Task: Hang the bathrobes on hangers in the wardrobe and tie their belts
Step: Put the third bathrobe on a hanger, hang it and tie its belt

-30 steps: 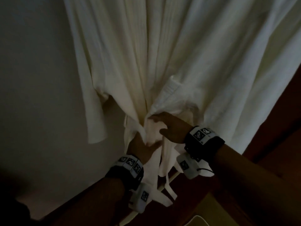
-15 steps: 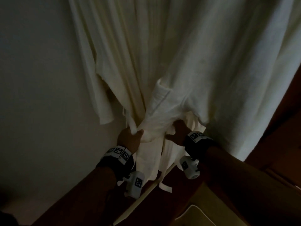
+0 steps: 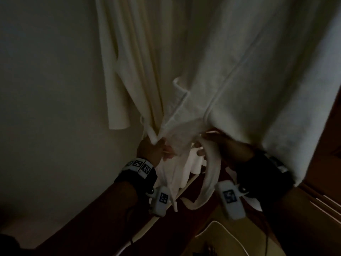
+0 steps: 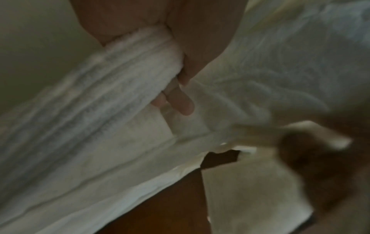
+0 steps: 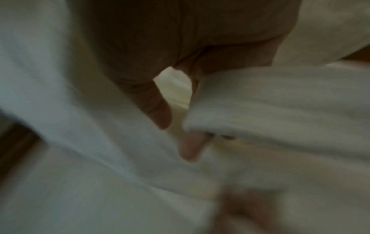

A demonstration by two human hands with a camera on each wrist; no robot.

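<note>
Head view shows one white bathrobe [image 3: 212, 71] hanging lengthwise down the frame, its long axis running from the top edge to the lower centre, where its folds gather to a narrow waist. Its sleeve [image 3: 116, 100] hangs to the left of the body, cuff pointing down, against a pale wall [image 3: 46, 89] that fills the left half. One belt [image 3: 210, 174] crosses the gathered waist between the two hands, roughly level across the picture; one loose end drops from the right hand toward the lower centre and curls at its tip.

Two hands work at the waist, both at mid-height just below centre. The left hand [image 3: 150, 150] grips the left part of the belt together with the bunched cloth; in the left wrist view its fingers [image 4: 184, 102] curl round a thick ribbed roll of white fabric that slants from the upper centre to the lower left. The right hand [image 3: 228, 146] sits just to the right, partly under the robe's hem, and holds the belt's other part; in the right wrist view the belt [image 5: 280, 101] lies across the palm with a fingertip [image 5: 192, 147] showing below it, though blur hides how tightly it is held.

Dark wood [image 3: 328, 145] borders the right edge and lower centre. Each wrist carries one black band with white marker blocks.
</note>
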